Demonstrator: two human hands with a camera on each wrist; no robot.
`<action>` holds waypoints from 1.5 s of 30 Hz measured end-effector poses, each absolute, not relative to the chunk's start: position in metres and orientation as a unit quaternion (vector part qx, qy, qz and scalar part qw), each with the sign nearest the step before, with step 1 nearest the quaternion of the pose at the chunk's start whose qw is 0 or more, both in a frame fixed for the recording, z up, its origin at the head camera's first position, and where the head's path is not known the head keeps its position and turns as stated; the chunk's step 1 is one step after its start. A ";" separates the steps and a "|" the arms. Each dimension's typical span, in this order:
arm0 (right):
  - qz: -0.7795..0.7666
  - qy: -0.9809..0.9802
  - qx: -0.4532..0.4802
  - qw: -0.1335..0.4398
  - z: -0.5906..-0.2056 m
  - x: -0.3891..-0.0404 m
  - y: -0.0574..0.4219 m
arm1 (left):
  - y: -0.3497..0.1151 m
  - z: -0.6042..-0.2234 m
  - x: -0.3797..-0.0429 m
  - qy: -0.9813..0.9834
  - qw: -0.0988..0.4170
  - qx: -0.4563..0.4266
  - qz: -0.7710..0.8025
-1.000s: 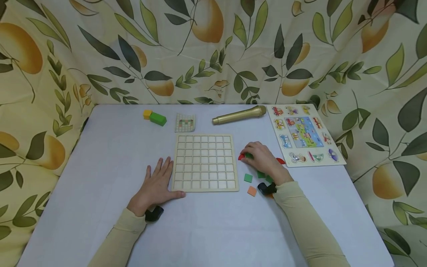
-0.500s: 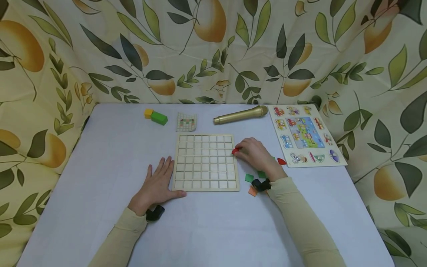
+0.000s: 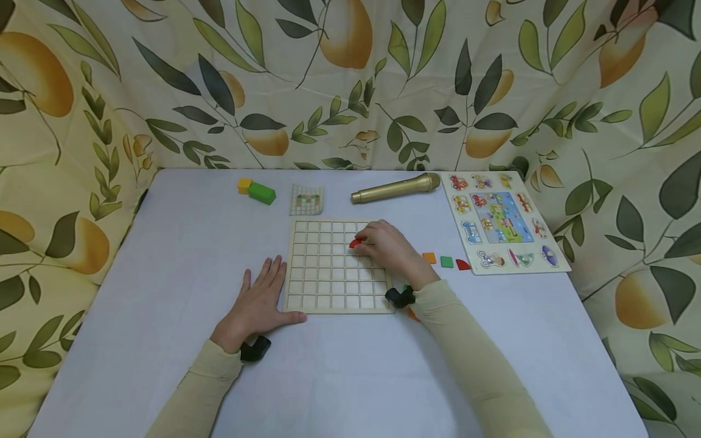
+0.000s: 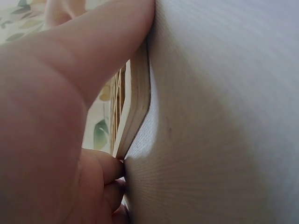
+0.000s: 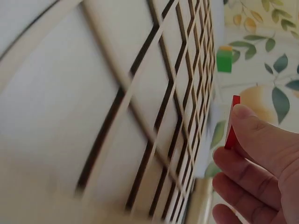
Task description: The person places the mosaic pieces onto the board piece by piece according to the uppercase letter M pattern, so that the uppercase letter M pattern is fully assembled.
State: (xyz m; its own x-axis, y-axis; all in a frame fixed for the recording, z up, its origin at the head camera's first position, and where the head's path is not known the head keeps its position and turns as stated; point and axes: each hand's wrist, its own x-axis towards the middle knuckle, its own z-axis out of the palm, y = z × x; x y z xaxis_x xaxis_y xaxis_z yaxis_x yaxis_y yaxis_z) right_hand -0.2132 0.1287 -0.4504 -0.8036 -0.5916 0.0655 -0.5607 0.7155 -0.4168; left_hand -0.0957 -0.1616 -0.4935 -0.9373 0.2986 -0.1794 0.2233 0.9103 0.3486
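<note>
A square wooden grid board (image 3: 328, 267) lies flat on the white table, its cells bare. My left hand (image 3: 256, 304) rests flat at the board's left side, fingers spread and thumb along the near left corner; the left wrist view shows the thumb and fingers by the board's edge. My right hand (image 3: 386, 246) is over the upper right part of the board. Between thumb and fingertips it pinches a small red tile (image 3: 355, 243) with a curved edge. In the right wrist view the red tile (image 5: 232, 122) is held edge-on, apart from the grid.
Right of the board lie an orange tile (image 3: 429, 258), a green tile (image 3: 446, 262) and another red tile (image 3: 462, 265); my right arm partly hides others. Behind stand a patterned card (image 3: 306, 200), a gold microphone (image 3: 395, 188), green block (image 3: 261, 193), yellow block (image 3: 244, 185) and picture puzzle (image 3: 501, 222).
My right hand has picked up the red tile from the pile and carried it left, over the board. My left hand has stayed in place.
</note>
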 end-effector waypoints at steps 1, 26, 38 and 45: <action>-0.213 0.924 -0.316 0.037 -0.451 -0.214 0.124 | -0.162 -0.494 -0.096 0.971 0.116 0.134 0.162; -0.155 0.924 -0.346 0.051 -0.466 -0.224 0.042 | -0.164 -0.491 -0.097 0.969 0.126 0.138 0.163; -0.137 0.931 -0.335 0.054 -0.467 -0.223 0.033 | -0.164 -0.492 -0.097 0.969 0.124 0.136 0.164; -0.123 0.934 -0.332 0.047 -0.467 -0.223 0.030 | -0.165 -0.492 -0.096 0.969 0.124 0.139 0.163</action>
